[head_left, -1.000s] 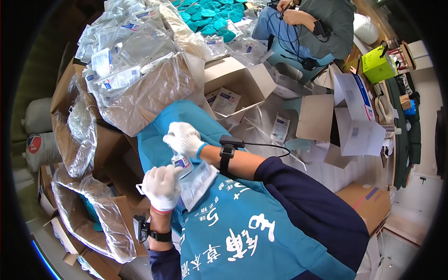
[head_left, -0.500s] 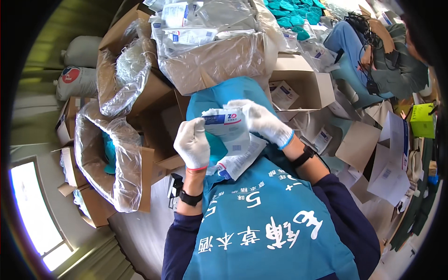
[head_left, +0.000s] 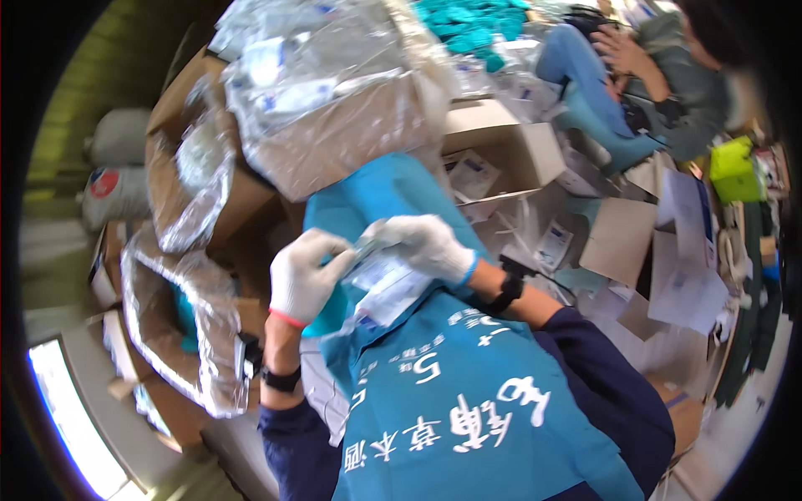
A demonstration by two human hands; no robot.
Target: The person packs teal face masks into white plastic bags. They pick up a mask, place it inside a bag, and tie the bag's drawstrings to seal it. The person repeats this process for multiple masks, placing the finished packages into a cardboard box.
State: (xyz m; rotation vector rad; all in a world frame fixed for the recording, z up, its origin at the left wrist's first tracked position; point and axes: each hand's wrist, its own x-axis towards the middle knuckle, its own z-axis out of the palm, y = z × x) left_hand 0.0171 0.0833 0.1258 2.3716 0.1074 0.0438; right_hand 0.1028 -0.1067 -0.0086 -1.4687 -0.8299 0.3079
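Note:
My left hand (head_left: 307, 275), in a white knit glove, has its thumb and fingers pinched together at the top edge of a white printed packet. Close beside it, my right hand (head_left: 426, 247), also gloved, grips the same edge with bent fingers. White packaging (head_left: 386, 292) with blue print hangs below the hands over my lap; blur hides where one packet ends and another begins. A teal piece (head_left: 331, 312) shows under my left hand, partly covered. My teal apron (head_left: 468, 376) lies beneath it all.
Ahead stands a plastic-lined carton (head_left: 342, 138) heaped with packets. Another lined box (head_left: 180, 334) is at my left. An open carton (head_left: 535, 159) holds a packet at the right. Beyond sits another person (head_left: 635, 67), near a teal pile (head_left: 472, 29).
The packet, upright with its printed face showing before, has tipped so its top edge bunches between my fingers. My hands have drawn closer together, and the whole view has shifted.

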